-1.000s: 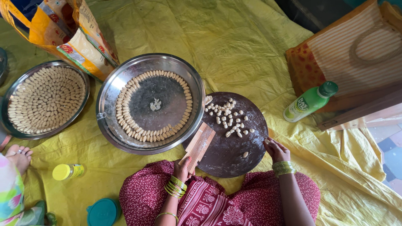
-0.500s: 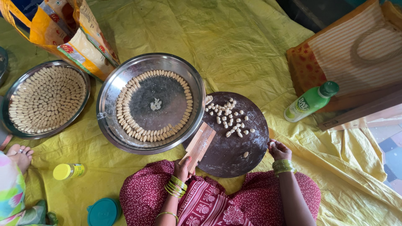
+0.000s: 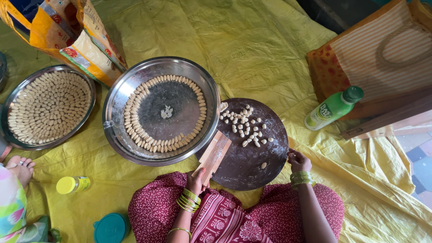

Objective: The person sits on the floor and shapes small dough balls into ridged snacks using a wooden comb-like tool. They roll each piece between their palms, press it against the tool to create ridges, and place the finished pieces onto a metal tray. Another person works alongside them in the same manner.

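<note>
My left hand [image 3: 196, 181] holds a ridged wooden board [image 3: 215, 155] by its lower end, the board slanting up toward a steel tray [image 3: 118, 105] ringed with shaped dough pieces [image 3: 153, 144]. My right hand [image 3: 298, 160] rests at the right rim of a dark round board [image 3: 252, 155], its fingers pinched together; whether they hold a bit of dough I cannot tell. Several small dough balls [image 3: 245, 126] lie on the far part of that dark board, and one lies alone [image 3: 263, 165] nearer to me.
A second steel tray [image 3: 13, 96] filled with shaped pieces sits at left beside a yellow printed bag [image 3: 76, 40]. A green bottle [image 3: 332, 108] lies by a striped jute bag [image 3: 382, 54]. A yellow-capped jar [image 3: 72, 184], a teal lid [image 3: 111, 228] and another person's foot [image 3: 20, 167] are at lower left.
My right hand has slid slightly down and right along the dark board's rim. The left hand and ridged board have stayed put.
</note>
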